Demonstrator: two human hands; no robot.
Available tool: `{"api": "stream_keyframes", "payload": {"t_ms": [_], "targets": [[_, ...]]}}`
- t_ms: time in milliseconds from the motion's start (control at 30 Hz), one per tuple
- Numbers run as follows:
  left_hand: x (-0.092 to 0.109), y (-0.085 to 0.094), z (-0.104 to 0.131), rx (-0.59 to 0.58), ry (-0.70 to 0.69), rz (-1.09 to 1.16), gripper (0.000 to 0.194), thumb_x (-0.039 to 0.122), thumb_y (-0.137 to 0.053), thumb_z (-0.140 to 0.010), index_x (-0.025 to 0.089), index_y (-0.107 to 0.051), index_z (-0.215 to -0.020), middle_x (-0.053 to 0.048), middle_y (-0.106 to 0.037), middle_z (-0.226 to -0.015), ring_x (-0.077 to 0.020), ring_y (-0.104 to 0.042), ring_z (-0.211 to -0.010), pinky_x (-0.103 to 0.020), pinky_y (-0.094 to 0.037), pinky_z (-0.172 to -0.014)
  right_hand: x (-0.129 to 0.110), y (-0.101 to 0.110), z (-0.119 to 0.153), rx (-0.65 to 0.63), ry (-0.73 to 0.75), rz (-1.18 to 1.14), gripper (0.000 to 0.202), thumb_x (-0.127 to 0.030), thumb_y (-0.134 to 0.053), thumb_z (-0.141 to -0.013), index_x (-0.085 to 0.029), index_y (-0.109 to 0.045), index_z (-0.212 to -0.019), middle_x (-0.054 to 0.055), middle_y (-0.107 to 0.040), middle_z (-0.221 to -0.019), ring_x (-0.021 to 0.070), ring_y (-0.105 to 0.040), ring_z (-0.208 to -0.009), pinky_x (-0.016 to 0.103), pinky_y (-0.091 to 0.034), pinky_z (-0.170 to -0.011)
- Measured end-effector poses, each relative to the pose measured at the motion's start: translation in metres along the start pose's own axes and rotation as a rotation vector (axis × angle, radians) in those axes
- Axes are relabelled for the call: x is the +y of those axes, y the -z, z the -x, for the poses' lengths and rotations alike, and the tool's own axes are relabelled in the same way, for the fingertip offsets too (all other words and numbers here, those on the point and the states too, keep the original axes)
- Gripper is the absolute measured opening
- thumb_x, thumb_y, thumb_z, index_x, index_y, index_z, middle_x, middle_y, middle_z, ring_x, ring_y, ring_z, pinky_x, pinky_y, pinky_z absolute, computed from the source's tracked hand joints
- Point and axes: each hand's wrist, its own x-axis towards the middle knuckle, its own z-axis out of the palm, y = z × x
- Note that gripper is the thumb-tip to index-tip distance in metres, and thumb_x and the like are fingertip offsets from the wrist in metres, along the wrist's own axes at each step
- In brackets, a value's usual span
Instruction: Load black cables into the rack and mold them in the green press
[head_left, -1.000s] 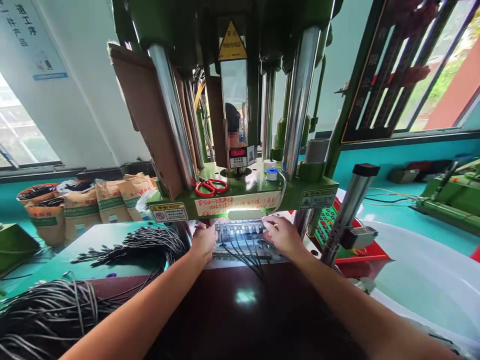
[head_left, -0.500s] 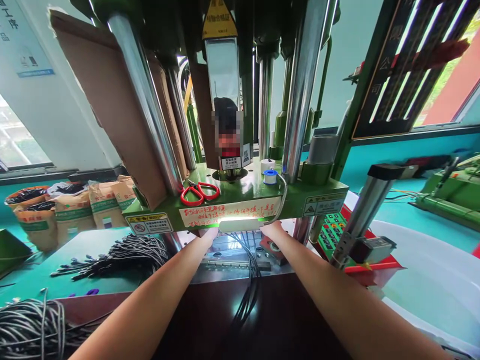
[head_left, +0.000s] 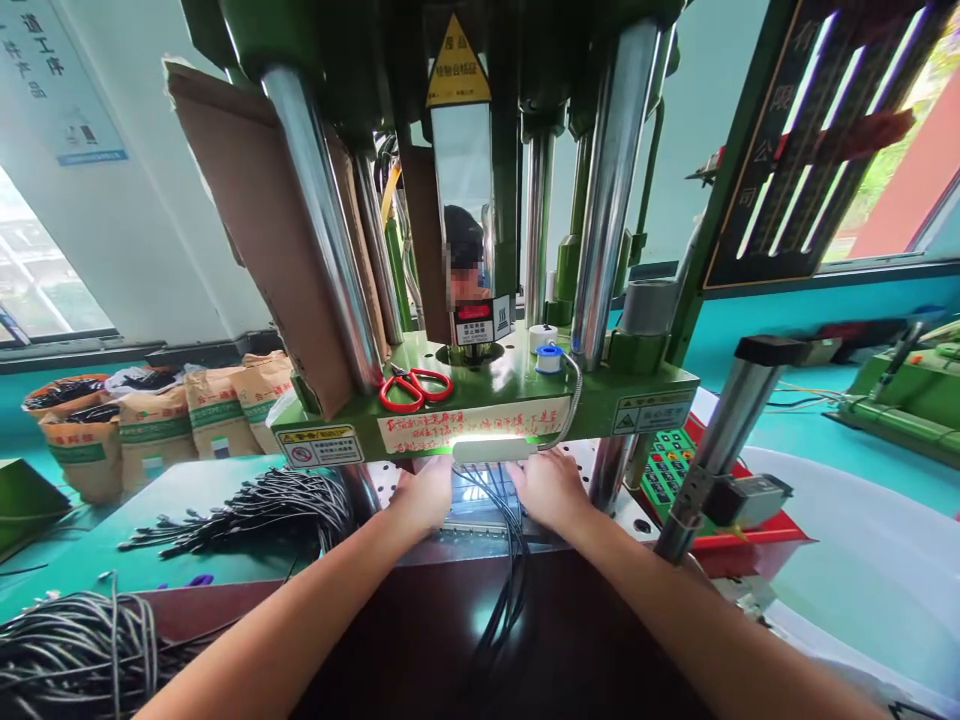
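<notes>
Beneath the press's upper plate, a flat metal mould [head_left: 471, 507] lies on the lower bed. My left hand [head_left: 427, 492] is curled closed at its left side, and my right hand [head_left: 551, 485] is closed at its right side. The fingertips of both are partly hidden by the mould and the lamp. Several black cables [head_left: 504, 590] run out from the mould between my hands and hang over the dark front edge. A lit lamp bar [head_left: 491, 452] sits just above my fingers.
Red-handled snips [head_left: 415, 388] and a blue-rimmed spool [head_left: 549, 360] rest on the green press plate [head_left: 510, 385]. Bundles of black cable [head_left: 277, 505] lie at left. A control panel [head_left: 671, 455] and a metal post [head_left: 720, 440] stand at right.
Both hands have come back toward me from under the lamp and now show at the mould's sides. The view has shifted slightly, so the press appears a little lower and farther right.
</notes>
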Motion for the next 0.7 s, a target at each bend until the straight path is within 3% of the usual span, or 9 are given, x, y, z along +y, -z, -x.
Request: {"api": "stream_keyframes", "payload": {"t_ms": [67, 200, 467, 700], "targets": [[0.002, 0.003, 0.009, -0.01, -0.08, -0.042, 0.037, 0.02, -0.051, -0.089, 0.02, -0.049, -0.126, -0.01, -0.049, -0.136, -0.025, -0.046, -0.123, -0.047, -0.039, -0.102, -0.006, -0.001, 0.007, -0.034, 0.023, 0.017, 0.022, -0.031, -0.052, -0.092, -0.015, -0.066, -0.097, 0.007, -0.068, -0.099, 0.0232, -0.06, -0.099, 0.042, -0.044, -0.087], [0.001, 0.006, 0.017, -0.028, -0.172, -0.111, 0.059, 0.002, -0.039, -0.079, 0.02, -0.04, -0.136, -0.01, -0.04, -0.146, -0.0213, -0.033, -0.136, -0.041, -0.029, -0.109, -0.012, -0.005, 0.006, -0.087, 0.048, 0.045, 0.019, -0.029, -0.053, -0.093, -0.015, -0.064, -0.099, 0.005, -0.066, -0.1, 0.0205, -0.06, -0.096, 0.041, -0.045, -0.087], [-0.006, 0.003, 0.016, -0.031, -0.202, -0.181, 0.07, 0.001, -0.037, -0.073, 0.014, -0.031, -0.142, -0.013, -0.036, -0.148, -0.0224, -0.03, -0.138, -0.042, -0.026, -0.111, -0.007, -0.01, -0.006, -0.149, 0.115, 0.071, 0.019, -0.029, -0.058, -0.091, -0.015, -0.063, -0.102, 0.006, -0.064, -0.108, 0.0218, -0.059, -0.102, 0.045, -0.046, -0.09], [-0.005, -0.002, 0.015, 0.0, -0.282, -0.192, 0.065, 0.007, -0.04, -0.076, 0.019, -0.036, -0.139, -0.008, -0.04, -0.147, -0.0217, -0.033, -0.136, -0.043, -0.025, -0.112, -0.022, 0.004, -0.001, -0.118, 0.164, 0.024, 0.022, -0.031, -0.054, -0.093, -0.016, -0.061, -0.108, 0.006, -0.063, -0.109, 0.0197, -0.062, -0.094, 0.042, -0.05, -0.085]]}}
